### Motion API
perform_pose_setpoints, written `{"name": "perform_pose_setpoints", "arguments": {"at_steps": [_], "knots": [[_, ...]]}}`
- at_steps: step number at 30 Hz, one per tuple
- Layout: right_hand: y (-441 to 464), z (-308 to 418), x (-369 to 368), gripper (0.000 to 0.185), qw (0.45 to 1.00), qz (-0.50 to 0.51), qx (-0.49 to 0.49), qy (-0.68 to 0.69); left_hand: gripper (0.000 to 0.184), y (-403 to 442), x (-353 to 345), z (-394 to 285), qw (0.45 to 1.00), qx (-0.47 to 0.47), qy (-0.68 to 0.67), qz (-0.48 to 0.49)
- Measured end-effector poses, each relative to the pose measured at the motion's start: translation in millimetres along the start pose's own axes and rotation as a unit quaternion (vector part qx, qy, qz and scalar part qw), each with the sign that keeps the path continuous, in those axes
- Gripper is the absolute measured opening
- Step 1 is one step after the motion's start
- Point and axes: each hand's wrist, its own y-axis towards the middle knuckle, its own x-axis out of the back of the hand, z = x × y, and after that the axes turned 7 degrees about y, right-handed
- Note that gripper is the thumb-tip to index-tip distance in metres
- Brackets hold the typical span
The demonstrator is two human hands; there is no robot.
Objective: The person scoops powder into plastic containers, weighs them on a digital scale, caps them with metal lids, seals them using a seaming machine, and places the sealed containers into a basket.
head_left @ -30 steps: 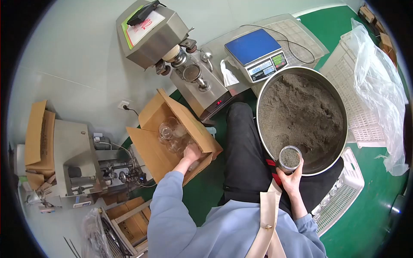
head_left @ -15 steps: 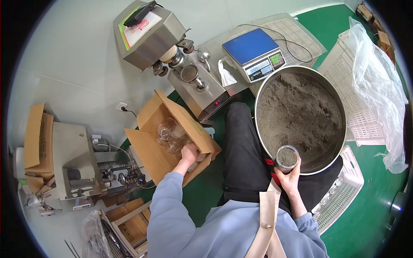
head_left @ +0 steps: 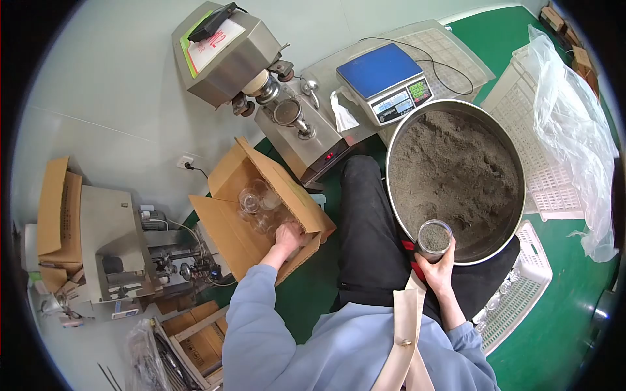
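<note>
Down inside the open cardboard box [head_left: 225, 225], my left hand [head_left: 288, 236] reaches in beside several clear plastic jars [head_left: 251, 201]. Its fingers point down and are largely hidden, so I cannot tell whether they grip a jar. My right hand [head_left: 441, 267] wraps around a clear jar [head_left: 433, 247] filled with grey-brown granular powder. That jar stands upright at the near rim of a large round steel basin [head_left: 389, 189]. Loose powder [head_left: 453, 169] of the same colour fills much of the basin.
A steel machine [head_left: 297, 140] stands behind the box, next to a blue-topped digital scale [head_left: 379, 70]. White plastic crates [head_left: 551, 195] flank the basin on the right, one under a clear plastic bag [head_left: 564, 111]. A lower white basket [head_left: 531, 274] holds several jars.
My left hand has shifted slightly to the right and its fingers have gone deeper among the jars in the box. My right hand and its jar are unmoved.
</note>
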Motion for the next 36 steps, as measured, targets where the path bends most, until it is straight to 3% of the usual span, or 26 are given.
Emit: {"name": "perform_pose_setpoints", "arguments": {"at_steps": [15, 24, 36], "knots": [[0, 5, 1, 0.091, 1.000, -0.003, 0.001, -0.001, 0.031, 1, -5, 3, 1.000, 0.019, -0.006, -0.022], [1, 6, 0, 0.090, 1.000, -0.007, 0.002, -0.001, 0.034, 2, -18, 17, 0.998, -0.036, 0.057, 0.005], [0, 0, 0, 0.091, 1.000, -0.007, 0.005, 0.008, 0.033, -1, 1, 8, 1.000, -0.013, 0.000, -0.016]]}}
